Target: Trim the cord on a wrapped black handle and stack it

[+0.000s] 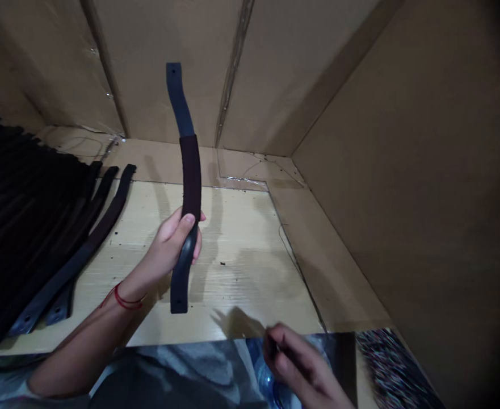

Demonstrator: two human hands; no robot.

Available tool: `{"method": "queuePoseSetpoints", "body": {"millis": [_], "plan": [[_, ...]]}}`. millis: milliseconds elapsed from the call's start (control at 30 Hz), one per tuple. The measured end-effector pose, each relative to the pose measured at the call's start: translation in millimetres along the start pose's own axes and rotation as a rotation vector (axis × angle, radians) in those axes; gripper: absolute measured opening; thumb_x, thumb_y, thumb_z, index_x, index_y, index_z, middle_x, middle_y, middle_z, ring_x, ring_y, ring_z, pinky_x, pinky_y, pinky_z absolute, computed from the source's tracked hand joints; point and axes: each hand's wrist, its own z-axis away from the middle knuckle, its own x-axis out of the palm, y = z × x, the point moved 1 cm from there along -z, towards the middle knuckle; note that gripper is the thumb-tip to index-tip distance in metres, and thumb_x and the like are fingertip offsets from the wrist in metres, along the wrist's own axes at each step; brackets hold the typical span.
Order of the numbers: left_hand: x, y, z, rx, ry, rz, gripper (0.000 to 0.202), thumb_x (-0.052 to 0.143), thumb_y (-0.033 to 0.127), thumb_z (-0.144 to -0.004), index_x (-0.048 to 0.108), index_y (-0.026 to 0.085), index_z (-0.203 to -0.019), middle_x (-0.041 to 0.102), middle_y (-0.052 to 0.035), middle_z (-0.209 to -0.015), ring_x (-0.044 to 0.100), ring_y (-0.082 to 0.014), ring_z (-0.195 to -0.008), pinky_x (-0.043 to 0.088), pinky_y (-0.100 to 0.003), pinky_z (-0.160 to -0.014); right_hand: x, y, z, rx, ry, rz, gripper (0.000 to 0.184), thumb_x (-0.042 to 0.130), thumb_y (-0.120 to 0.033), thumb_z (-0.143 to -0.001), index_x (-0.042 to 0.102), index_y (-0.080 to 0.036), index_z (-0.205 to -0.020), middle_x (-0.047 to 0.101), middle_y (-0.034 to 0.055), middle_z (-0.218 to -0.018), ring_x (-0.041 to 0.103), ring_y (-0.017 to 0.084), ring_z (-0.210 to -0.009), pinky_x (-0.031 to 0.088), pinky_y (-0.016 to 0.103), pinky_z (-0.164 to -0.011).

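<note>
My left hand [179, 233] grips a dark strap [191, 176] below its middle, thumb on the front face. The strap stands nearly upright in view and bends gently, with a small hole near each end. A brownish sleeve covers its middle part, and the ends are smooth and blue-black. Lower right, near the table's front edge, is my right hand [298, 360], its fingers curled together and apart from the strap. Whatever may be between those fingertips is hidden in shadow.
A large pile of similar dark straps [32, 216] fills the left side of the pale tabletop [241, 238]. Brown cardboard walls [403, 153] rise behind and at right. Loose threads lie along the cardboard edges. A bundle of multicoloured dark strands [394, 363] sits lower right.
</note>
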Motion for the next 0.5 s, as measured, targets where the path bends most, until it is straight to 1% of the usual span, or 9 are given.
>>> {"method": "queuePoseSetpoints", "body": {"millis": [67,100,133,200,267,333,500], "plan": [[0.3,-1,0,0.001,-0.008,0.014,0.036,0.042,0.054,-0.094,0.046,0.020,-0.103,0.053,0.0045,-0.051,0.046,-0.0103,-0.040,0.036,-0.018,-0.039,28,-34,-31,-0.154,0.037,-0.052,0.035,0.068,-0.052,-0.084,0.064,-0.018,-0.079,0.060,0.0056,-0.073,0.056,0.017,-0.063,0.046,0.023,-0.055],[0.2,-2,0,0.000,-0.010,0.020,0.036,0.041,0.053,-0.094,0.046,0.019,-0.103,0.053,0.0043,-0.051,0.046,-0.0104,-0.040,0.037,-0.018,-0.039,41,-48,-45,-0.226,0.048,-0.060,0.032,0.068,-0.047,-0.085,0.062,-0.017,-0.077,0.057,0.0033,-0.067,0.052,0.014,-0.058,0.042,0.020,-0.051],[0.1,-2,-1,0.002,-0.011,0.028,0.035,0.041,0.053,-0.095,0.047,0.020,-0.104,0.053,0.0042,-0.051,0.046,-0.0105,-0.040,0.037,-0.019,-0.039,53,-60,-58,-0.287,0.032,-0.062,0.032,0.067,-0.043,-0.088,0.059,-0.016,-0.073,0.057,0.0024,-0.063,0.051,0.012,-0.054,0.040,0.019,-0.048],[-0.2,-3,-2,0.009,-0.010,0.047,0.034,0.041,0.052,-0.095,0.047,0.019,-0.104,0.053,0.0040,-0.051,0.046,-0.0104,-0.040,0.037,-0.019,-0.039,71,-76,-78,-0.381,0.085,-0.084,0.033,0.061,-0.039,-0.092,0.056,-0.015,-0.070,0.055,0.0008,-0.059,0.046,0.009,-0.048,0.035,0.017,-0.045],[-0.8,-4,-2,0.011,0.002,0.064,0.035,0.043,0.052,-0.094,0.048,0.019,-0.103,0.053,0.0040,-0.051,0.046,-0.0098,-0.040,0.037,-0.018,-0.040,85,-82,-92,-0.431,0.072,-0.094,0.032,0.059,-0.035,-0.094,0.057,-0.014,-0.070,0.053,-0.0008,-0.056,0.043,0.008,-0.045,0.032,0.017,-0.043],[-1.4,-5,-2,0.000,0.016,0.069,0.037,0.045,0.053,-0.093,0.049,0.019,-0.103,0.053,0.0039,-0.052,0.048,-0.0096,-0.041,0.037,-0.017,-0.040,94,-82,-99,-0.450,0.039,-0.098,0.029,0.059,-0.033,-0.094,0.060,-0.013,-0.072,0.052,-0.0017,-0.055,0.042,0.007,-0.043,0.031,0.017,-0.042],[-0.7,-3,0,0.008,0.015,0.049,0.037,0.044,0.053,-0.094,0.050,0.018,-0.104,0.053,0.0040,-0.052,0.049,-0.0100,-0.041,0.039,-0.018,-0.040,101,-76,-104,-0.494,0.070,-0.118,0.028,0.058,-0.030,-0.095,0.060,-0.014,-0.073,0.052,-0.0022,-0.056,0.044,0.007,-0.045,0.034,0.017,-0.045]]}}
